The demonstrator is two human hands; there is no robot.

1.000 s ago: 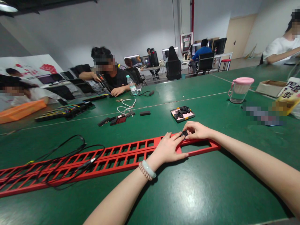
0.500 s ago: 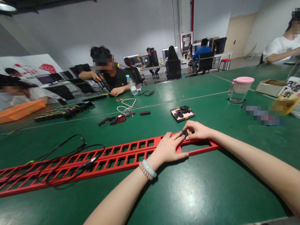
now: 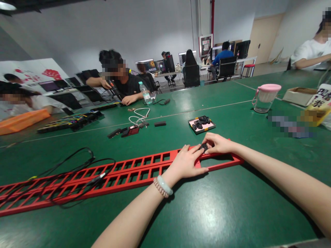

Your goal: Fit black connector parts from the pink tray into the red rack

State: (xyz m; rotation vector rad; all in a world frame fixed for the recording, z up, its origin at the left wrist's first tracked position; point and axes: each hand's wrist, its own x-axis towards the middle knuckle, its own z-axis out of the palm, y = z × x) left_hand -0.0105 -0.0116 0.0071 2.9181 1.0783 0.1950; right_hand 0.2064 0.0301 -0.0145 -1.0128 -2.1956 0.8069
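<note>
In the head view, a small black part [image 3: 204, 147] is pinched between the thumb and fingers of the right hand [image 3: 218, 143] at the right-hand section of the red slotted frame [image 3: 129, 186], though whether it is seated there cannot be told. The left hand [image 3: 184, 164] is laid open across the same frame, its fingertips set at the part's edge. Black cable [image 3: 91, 159] is draped over the frame's left portion, and beyond the hands a shallow tray [image 3: 201, 131] of black pieces [image 3: 203, 120] is placed on the green table [image 3: 219, 213].

Red frame [image 3: 137, 183], apparently black part [image 3: 204, 147]
</note>
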